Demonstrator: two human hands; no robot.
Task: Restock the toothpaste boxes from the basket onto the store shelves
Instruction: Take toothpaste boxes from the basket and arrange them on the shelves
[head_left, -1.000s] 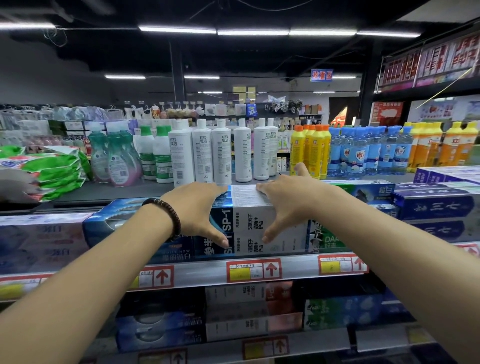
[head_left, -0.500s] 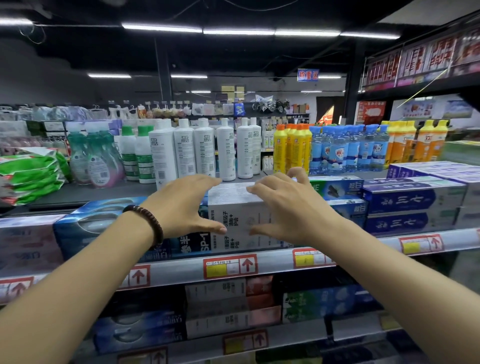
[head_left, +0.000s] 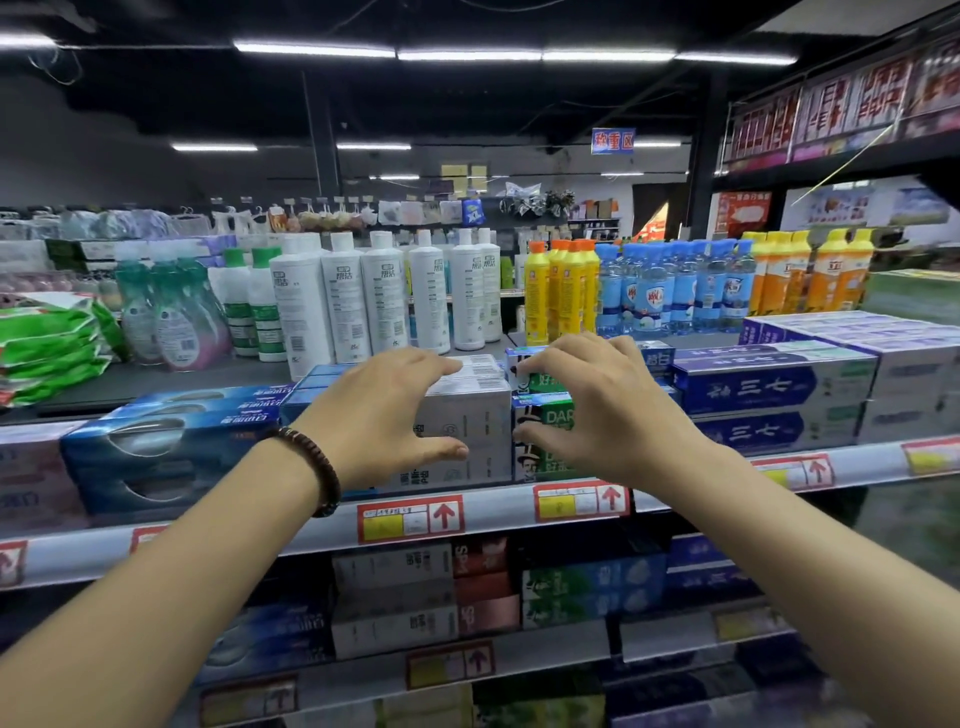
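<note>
Both hands have pulled back a little from the white toothpaste boxes (head_left: 483, 415). The right hand (head_left: 602, 410) has slid in front of the green toothpaste boxes (head_left: 551, 414). The left hand (head_left: 384, 415) is beside it. All fingers (head_left: 436, 366) are spread apart and hold nothing. The white boxes sit stacked on the shelf (head_left: 311, 526), so this lot looks done. I cannot see the basket, so I cannot tell how many are left.

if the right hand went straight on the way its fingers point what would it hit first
The green toothpaste boxes: the fingertips of the right hand sit at their front faces, seemingly touching, though depth is unclear.
</note>
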